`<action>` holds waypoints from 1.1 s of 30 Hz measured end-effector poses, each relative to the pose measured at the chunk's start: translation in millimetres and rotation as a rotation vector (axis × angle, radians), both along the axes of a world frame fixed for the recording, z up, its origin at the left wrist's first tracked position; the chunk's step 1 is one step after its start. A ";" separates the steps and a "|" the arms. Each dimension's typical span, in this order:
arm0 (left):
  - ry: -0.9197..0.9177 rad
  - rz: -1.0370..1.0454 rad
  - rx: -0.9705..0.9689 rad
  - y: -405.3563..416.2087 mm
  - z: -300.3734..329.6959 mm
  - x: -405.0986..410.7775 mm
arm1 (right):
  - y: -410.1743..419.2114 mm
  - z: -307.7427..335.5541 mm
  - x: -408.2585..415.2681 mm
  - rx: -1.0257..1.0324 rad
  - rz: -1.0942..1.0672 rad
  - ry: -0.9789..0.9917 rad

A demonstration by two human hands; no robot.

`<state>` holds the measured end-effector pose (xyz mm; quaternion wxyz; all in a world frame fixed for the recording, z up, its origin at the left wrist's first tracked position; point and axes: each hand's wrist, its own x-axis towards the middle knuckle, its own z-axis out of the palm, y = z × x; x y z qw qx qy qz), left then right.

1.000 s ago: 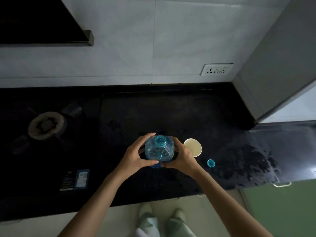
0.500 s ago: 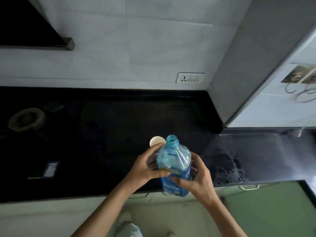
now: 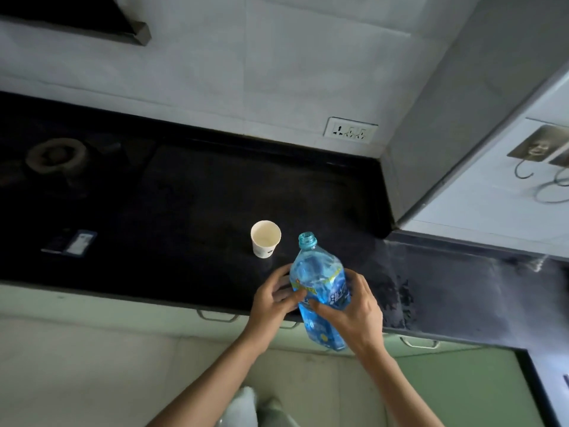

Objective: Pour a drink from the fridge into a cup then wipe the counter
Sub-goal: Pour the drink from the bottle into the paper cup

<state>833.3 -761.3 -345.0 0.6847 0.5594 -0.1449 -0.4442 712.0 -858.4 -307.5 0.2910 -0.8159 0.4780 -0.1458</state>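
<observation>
A large clear blue plastic bottle (image 3: 320, 288) with no cap is held above the front edge of the black counter (image 3: 184, 211), its open mouth tilted away from me. My left hand (image 3: 274, 300) grips its left side and my right hand (image 3: 354, 309) grips its right side around the label. A white paper cup (image 3: 265, 238) stands upright on the counter just left of the bottle's mouth, apart from both hands. I cannot see the bottle's cap.
A gas burner (image 3: 55, 155) sits at the far left, with a small dark packet (image 3: 72, 243) in front of it. A wall socket (image 3: 351, 131) is behind. The counter to the right (image 3: 446, 282) looks wet. Green cabinet fronts (image 3: 462, 380) run below.
Both hands have lifted the bottle off the counter and drawn it toward me, tilting it. The view has swung right, so the cup now shows fully to the bottle's left.
</observation>
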 end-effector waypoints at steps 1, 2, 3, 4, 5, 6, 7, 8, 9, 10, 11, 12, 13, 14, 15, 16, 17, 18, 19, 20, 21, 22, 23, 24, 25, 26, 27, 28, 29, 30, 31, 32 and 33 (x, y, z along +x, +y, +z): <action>0.011 0.015 0.003 -1.2 -1.8 1.0 | -1.4 -1.0 4.3 -0.016 -0.001 0.019; 0.018 0.022 0.005 -2.5 -3.6 2.9 | -2.7 -2.1 9.0 -0.030 0.000 0.046; 0.028 0.025 0.009 -3.3 -5.4 5.3 | -4.0 -2.9 13.6 -0.044 0.003 0.082; 0.039 0.027 0.012 -4.4 -7.0 7.7 | -5.1 -3.2 18.3 -0.055 0.007 0.120; 0.052 0.029 0.016 -5.1 -8.4 10.6 | -6.2 -3.4 22.7 -0.067 0.012 0.150; 0.064 0.034 0.019 -5.8 -9.5 13.6 | -7.7 -3.8 27.1 -0.078 0.018 0.170; 0.074 0.042 0.019 -6.5 -10.4 16.9 | -9.2 -3.9 31.6 -0.085 0.027 0.183; 0.085 0.051 0.020 -7.0 -12.3 20.1 | -10.4 -3.9 36.5 -0.090 0.038 0.195; 0.097 0.058 0.020 -7.3 -14.3 23.1 | -11.6 -3.8 40.9 -0.096 0.049 0.207; 0.109 0.067 0.020 -7.5 -16.4 25.8 | -12.5 -3.7 45.2 -0.101 0.058 0.217; 0.117 0.076 0.022 -7.9 -18.4 28.5 | -13.5 -3.7 48.8 -0.107 0.065 0.224; 0.122 0.083 0.025 -8.6 -20.1 31.1 | -14.5 -3.8 51.9 -0.112 0.070 0.227; 0.127 0.089 0.027 -9.2 -21.4 33.7 | -15.5 -4.0 54.7 -0.116 0.075 0.232; 0.130 0.096 0.027 -9.9 -22.7 36.1 | -16.5 -4.4 57.6 -0.119 0.080 0.238; 0.131 0.103 0.026 -10.6 -24.4 38.1 | -17.3 -5.1 60.3 -0.121 0.084 0.242; 0.130 0.110 0.024 -11.1 -26.0 39.6 | -18.1 -5.8 62.5 -0.122 0.089 0.245; 0.127 0.119 0.020 -11.5 -27.3 40.5 | -18.8 -6.3 64.8 -0.121 0.093 0.245; 0.126 0.130 0.017 -12.1 -28.6 41.1 | -19.6 -6.9 66.6 -0.119 0.095 0.245; 0.126 0.141 0.013 -12.3 -29.7 41.6 | -20.4 -7.4 68.6 -0.118 0.097 0.246; 0.128 0.151 0.010 -12.5 -31.3 41.8 | -21.3 -7.5 70.2 -0.119 0.100 0.249; 0.131 0.160 0.006 -12.7 -32.9 41.8 | -21.8 -7.8 71.7 -0.121 0.105 0.254; 0.135 0.168 0.004 -12.8 -34.3 41.7 | -22.2 -7.8 73.0 -0.123 0.110 0.260; 0.139 0.173 0.003 -12.9 -35.6 41.6 | -22.3 -7.8 74.4 -0.126 0.112 0.261; 0.143 0.175 0.001 -13.1 -37.0 41.5 | -22.1 -8.3 75.4 -0.131 0.109 0.257; 0.147 0.173 0.001 -13.2 -38.6 41.0 | -21.9 -8.3 76.1 -0.137 0.104 0.248; 0.152 0.167 0.001 -13.6 -40.5 40.6 | -21.6 -8.3 76.3 -0.142 0.099 0.239; 0.157 0.162 0.002 -14.1 -41.7 40.0 | -21.6 -8.5 76.6 -0.145 0.091 0.230; 0.162 0.161 0.004 -14.8 -42.3 39.5 | -21.5 -8.4 76.3 -0.149 0.084 0.222; 0.168 0.163 0.003 -15.3 -42.9 39.1 | -21.4 -8.5 76.1 -0.155 0.077 0.211; 0.172 0.164 0.002 -15.9 -43.8 38.6 | -21.3 -8.5 75.6 -0.164 0.073 0.200; 0.172 0.162 -0.001 -16.4 -44.2 38.3 | -20.8 -9.0 75.4 -0.170 0.069 0.191; 0.169 0.160 -0.002 -16.5 -44.3 38.1 | -20.2 -9.4 75.3 -0.169 0.064 0.185; 0.165 0.158 -0.002 -16.5 -44.1 37.8 | -19.6 -10.3 75.5 -0.164 0.058 0.182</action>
